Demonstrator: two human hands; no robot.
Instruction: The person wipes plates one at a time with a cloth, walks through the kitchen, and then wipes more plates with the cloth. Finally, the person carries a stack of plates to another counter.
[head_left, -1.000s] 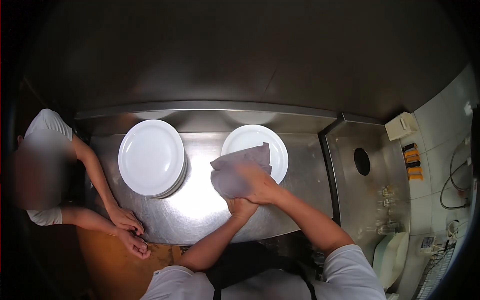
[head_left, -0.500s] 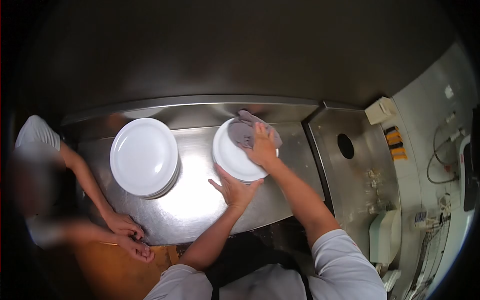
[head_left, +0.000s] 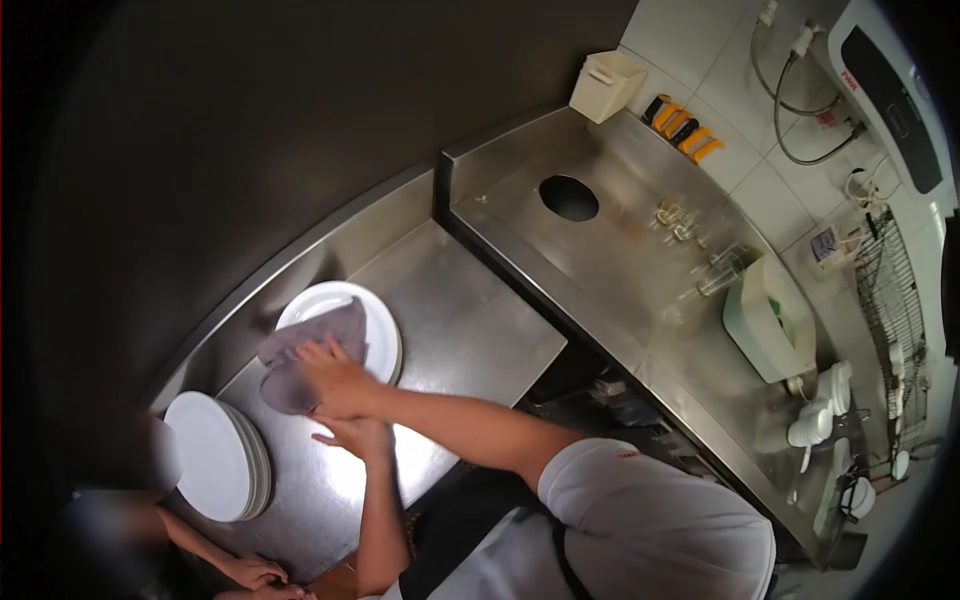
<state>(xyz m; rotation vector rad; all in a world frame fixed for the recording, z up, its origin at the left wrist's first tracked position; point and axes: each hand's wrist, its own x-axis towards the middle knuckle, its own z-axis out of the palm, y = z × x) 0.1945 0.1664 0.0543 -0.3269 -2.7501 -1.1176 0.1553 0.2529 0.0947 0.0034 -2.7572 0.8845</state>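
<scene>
Several white plates [head_left: 383,328] are stacked on the steel counter, with a grey-purple cloth [head_left: 345,322] over the left part of the top one. Spread flat, my right hand [head_left: 338,382] presses on the cloth near the plate's front-left rim. Part of the cloth hangs past that rim. Just below it, my left hand [head_left: 358,437] is by the near side of the stack, its thumb held apart. My right hand hides most of its other fingers. A second stack of white plates [head_left: 212,458] stands to the left on the same counter.
A co-worker's hands [head_left: 262,574] rest at the counter's lower left. The right-hand counter has a round hole [head_left: 568,198], glasses [head_left: 678,220], a white tub [head_left: 768,330] and white cups [head_left: 815,425]. Orange-handled items [head_left: 683,128] and a cream box [head_left: 607,85] line the wall.
My view has turned right, showing more of the right-hand counter. My right hand and the cloth have moved from the plate's far right side to its left rim, close to my left hand.
</scene>
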